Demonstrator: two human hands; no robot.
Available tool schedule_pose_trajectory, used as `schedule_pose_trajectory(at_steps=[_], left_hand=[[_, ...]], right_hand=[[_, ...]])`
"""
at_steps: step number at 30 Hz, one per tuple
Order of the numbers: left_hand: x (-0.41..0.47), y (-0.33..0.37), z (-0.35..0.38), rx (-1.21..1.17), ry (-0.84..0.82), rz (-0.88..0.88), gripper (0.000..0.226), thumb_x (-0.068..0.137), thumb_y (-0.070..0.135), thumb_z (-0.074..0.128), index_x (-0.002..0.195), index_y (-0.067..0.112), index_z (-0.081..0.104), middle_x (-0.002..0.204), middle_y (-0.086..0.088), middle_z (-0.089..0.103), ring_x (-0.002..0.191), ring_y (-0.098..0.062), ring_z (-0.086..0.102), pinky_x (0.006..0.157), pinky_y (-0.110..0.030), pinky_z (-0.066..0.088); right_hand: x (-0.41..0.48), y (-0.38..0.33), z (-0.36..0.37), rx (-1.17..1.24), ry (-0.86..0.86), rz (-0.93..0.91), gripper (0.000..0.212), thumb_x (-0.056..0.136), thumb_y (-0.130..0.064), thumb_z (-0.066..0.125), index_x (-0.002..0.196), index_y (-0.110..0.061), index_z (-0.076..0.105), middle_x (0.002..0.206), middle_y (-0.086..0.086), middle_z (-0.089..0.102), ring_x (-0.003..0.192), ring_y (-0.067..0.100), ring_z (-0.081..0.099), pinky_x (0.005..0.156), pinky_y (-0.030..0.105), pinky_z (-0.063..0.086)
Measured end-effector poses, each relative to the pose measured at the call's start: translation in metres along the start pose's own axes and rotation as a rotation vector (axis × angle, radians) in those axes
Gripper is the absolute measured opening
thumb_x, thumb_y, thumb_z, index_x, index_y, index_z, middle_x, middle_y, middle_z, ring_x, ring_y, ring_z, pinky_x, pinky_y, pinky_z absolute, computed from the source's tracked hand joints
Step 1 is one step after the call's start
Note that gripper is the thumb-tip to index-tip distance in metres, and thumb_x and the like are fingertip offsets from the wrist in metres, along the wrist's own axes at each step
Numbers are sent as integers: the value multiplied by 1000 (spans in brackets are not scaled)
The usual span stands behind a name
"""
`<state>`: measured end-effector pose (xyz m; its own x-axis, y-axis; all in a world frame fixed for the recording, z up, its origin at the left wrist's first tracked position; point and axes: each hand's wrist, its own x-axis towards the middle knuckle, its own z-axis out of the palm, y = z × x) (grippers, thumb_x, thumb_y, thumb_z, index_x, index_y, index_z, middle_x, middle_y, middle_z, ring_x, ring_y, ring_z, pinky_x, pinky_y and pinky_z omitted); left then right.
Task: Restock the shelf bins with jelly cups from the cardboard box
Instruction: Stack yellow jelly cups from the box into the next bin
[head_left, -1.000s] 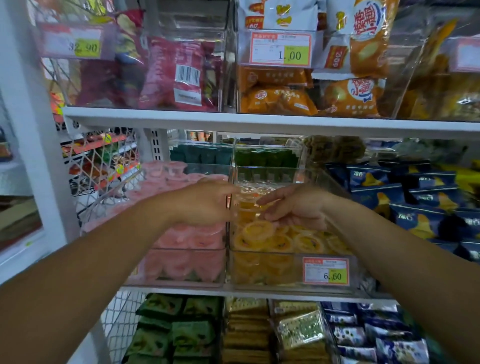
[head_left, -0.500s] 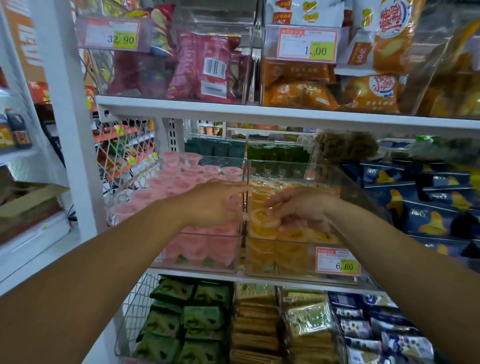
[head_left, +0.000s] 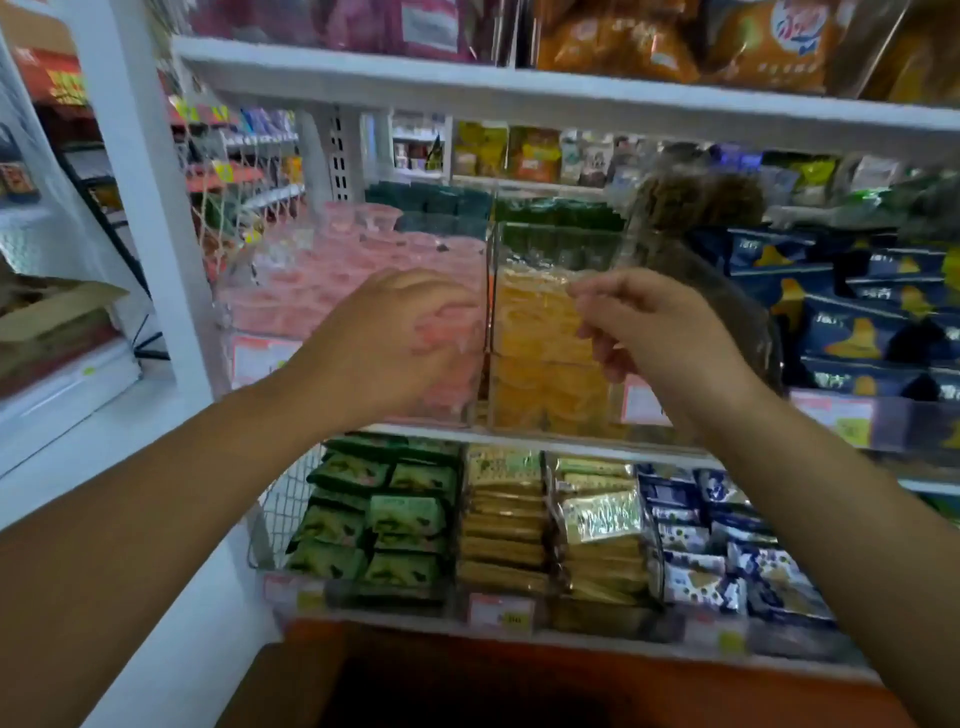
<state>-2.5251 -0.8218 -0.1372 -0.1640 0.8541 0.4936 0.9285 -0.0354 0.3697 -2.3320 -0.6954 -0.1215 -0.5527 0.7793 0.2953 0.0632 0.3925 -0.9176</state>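
White shelves (head_left: 519, 88) fill the view, with a brown box (head_left: 291, 670) at the bottom edge, open and dark inside, directly below both forearms.

On the middle shelf two clear bins stand side by side, touching. The pink bin (head_left: 234, 322) on the left is heaped with pink cups (head_left: 332, 270). The yellow bin (head_left: 566, 234) on the right is packed with yellow cups (head_left: 535, 322) almost to its rim. Blue packs (head_left: 857, 322) lie to the right of the yellow bin, and green packs (head_left: 384, 514) sit on the shelf below the pink one.

The left hand (head_left: 395, 343) is raised in front of the pink bin, back of the hand to the camera. Its fingers (head_left: 441, 312) are spread and bent toward the pink cups at the front of the heap. The tips are blurred into the pink, so I cannot tell whether they touch or grip a cup.

The right hand (head_left: 660, 338) is in front of the yellow bin, near its right wall. Its fingers (head_left: 592, 301) are bent, with thumb and forefinger drawn close together just over the top layer of yellow cups. Something clear glints at the tips. Blur hides whether it is a cup held in a pinch or the bin's own plastic.
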Motion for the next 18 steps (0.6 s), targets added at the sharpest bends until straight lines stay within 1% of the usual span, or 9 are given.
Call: schedule_pose_trajectory(at_steps=[2, 4, 5, 7, 9, 12, 15, 16, 18], left_hand=[[-43, 0, 13, -138, -30, -29, 28, 91, 27, 61, 116, 39, 62, 113, 24, 56, 97, 9, 51, 82, -6, 37], [-89, -10, 43, -221, -232, -152, 20, 91, 37, 60, 107, 48, 63, 105, 31, 59, 94, 13, 54, 76, -8, 43], [-112, -19, 63, -228, -378, -219, 20, 91, 41, 60, 109, 50, 62, 106, 31, 60, 96, 12, 56, 77, -12, 46], [-159, -41, 112, -198, -622, -289, 27, 92, 40, 60, 119, 40, 63, 114, 22, 64, 99, 4, 59, 83, -21, 49], [-205, -64, 161, -191, -795, -398, 35, 93, 38, 60, 127, 30, 61, 126, 12, 62, 105, -2, 59, 87, -18, 46], [-260, -93, 219, -215, -943, -577, 40, 96, 35, 56, 134, 23, 57, 134, 5, 57, 114, -8, 54, 89, -16, 38], [-299, -116, 265, -277, -1022, -746, 36, 100, 26, 52, 131, 9, 58, 127, -5, 58, 115, -17, 53, 85, -19, 36], [-313, -127, 283, -282, -1043, -805, 36, 100, 25, 51, 131, 7, 58, 126, -6, 58, 115, -18, 53, 86, -19, 36], [-325, -133, 300, -260, -1059, -859, 38, 100, 28, 51, 133, 10, 56, 134, -8, 56, 123, -22, 51, 96, -23, 37]], right_hand=[[-33, 17, 12, 83, -185, 57, 11, 94, -13, 58, 98, -15, 68, 68, 0, 63, 55, 14, 51, 45, 26, 41], [-65, 54, 31, 42, -423, 187, 10, 93, -18, 61, 99, -17, 69, 75, 3, 66, 62, 17, 57, 50, 28, 45], [-81, 81, 44, -14, -524, 269, 12, 93, -21, 62, 102, -19, 69, 78, 2, 68, 67, 18, 61, 55, 29, 49], [-115, 141, 73, -104, -680, 466, 18, 92, -24, 63, 109, -19, 67, 86, 0, 71, 78, 16, 67, 67, 30, 56], [-148, 206, 102, -147, -771, 664, 17, 93, -27, 62, 110, -23, 66, 98, -2, 72, 90, 15, 68, 81, 32, 58], [-189, 294, 136, -213, -751, 851, 16, 95, -29, 59, 110, -28, 64, 111, -4, 66, 102, 13, 63, 89, 32, 54], [-221, 365, 160, -200, -710, 1015, 20, 99, -27, 51, 117, -26, 61, 115, -2, 62, 105, 15, 60, 87, 30, 50], [-228, 388, 170, -188, -701, 1090, 24, 100, -26, 50, 121, -22, 60, 112, -1, 62, 101, 14, 60, 84, 27, 50], [-240, 407, 173, -157, -613, 1188, 30, 102, -22, 46, 129, -15, 55, 96, -2, 59, 83, 10, 58, 65, 16, 49]])
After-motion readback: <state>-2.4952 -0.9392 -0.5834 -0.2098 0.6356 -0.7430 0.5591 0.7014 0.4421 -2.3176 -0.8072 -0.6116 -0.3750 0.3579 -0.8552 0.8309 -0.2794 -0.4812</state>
